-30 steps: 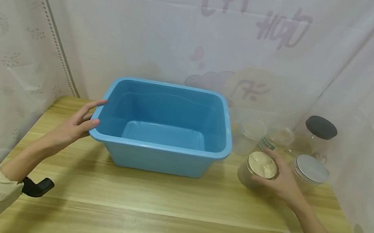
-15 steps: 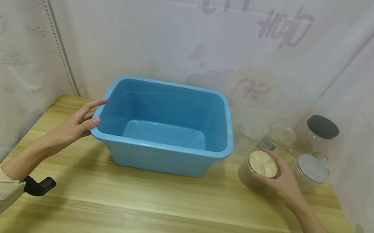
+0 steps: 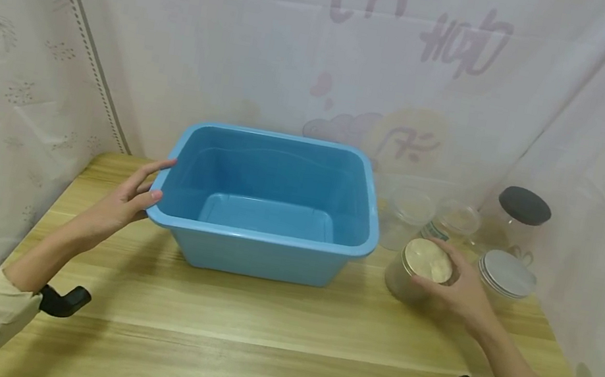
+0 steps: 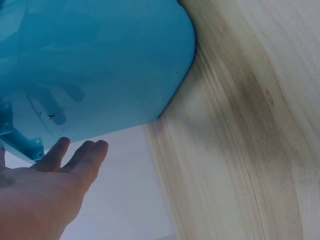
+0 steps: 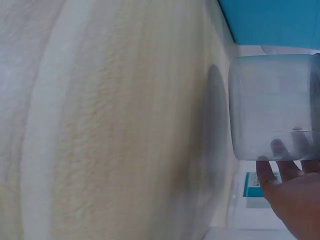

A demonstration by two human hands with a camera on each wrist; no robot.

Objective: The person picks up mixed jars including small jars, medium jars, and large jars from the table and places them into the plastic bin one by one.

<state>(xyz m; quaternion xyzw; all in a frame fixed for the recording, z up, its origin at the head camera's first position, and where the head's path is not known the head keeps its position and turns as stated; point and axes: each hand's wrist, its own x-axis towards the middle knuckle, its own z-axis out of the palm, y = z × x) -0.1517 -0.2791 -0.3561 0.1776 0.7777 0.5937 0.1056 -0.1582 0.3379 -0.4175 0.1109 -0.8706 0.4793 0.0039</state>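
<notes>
In the head view a blue plastic basin stands on the wooden table. My left hand holds its left rim, with the thumb over the edge. In the left wrist view the fingers extend beneath the rim, beside the outer wall. Over on the right, my right hand grips a clear jar with a gold lid, thumb in front and fingers behind. Fingertips show through the jar's wall in the right wrist view. Whether its base touches the table, I cannot tell.
Two clear lidded jars stand behind the gripped one. A black-lidded jar is at the far right, and a silver-lidded jar sits right of my right hand. A printed white curtain encloses the table.
The gold-lidded jar in my right hand has risen slightly in view, its lid now a little higher. My left hand stays on the basin's rim, and the view has shifted slightly.
</notes>
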